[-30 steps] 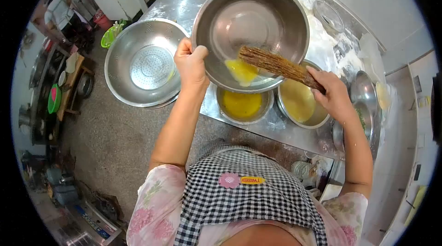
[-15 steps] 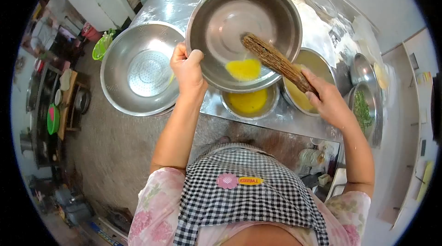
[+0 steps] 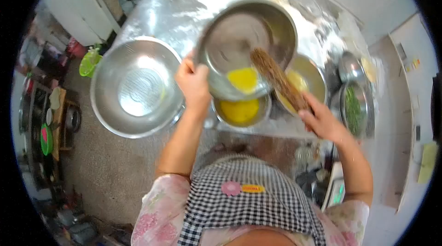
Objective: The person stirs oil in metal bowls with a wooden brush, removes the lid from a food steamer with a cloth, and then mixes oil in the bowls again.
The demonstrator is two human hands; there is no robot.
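My left hand point(image 3: 192, 85) grips the left rim of a large metal bowl point(image 3: 230, 39), which is tilted toward me. A small pool of yellow liquid point(image 3: 242, 80) lies at the bowl's near side. In my right hand point(image 3: 322, 117) is a brush of bundled brown sticks point(image 3: 278, 76), its far end over the inside of the bowl. Below the bowl's near edge stands a smaller metal bowl point(image 3: 217, 108) with yellow liquid in it. To the right, partly hidden by the brush, a metal pot point(image 3: 320, 73) also holds yellowish liquid.
A wide metal colander point(image 3: 106, 85) stands left, overhanging the counter edge. Bowls at right include one of chopped greens point(image 3: 353, 108). White flour covers parts of the metal counter point(image 3: 170, 11). A green basket point(image 3: 87, 65) is beyond the colander.
The view has shifted, and the large bowl now sits lower in it and is tipped more steeply. Both hands keep their hold, and the brush has moved slightly down with the bowl.
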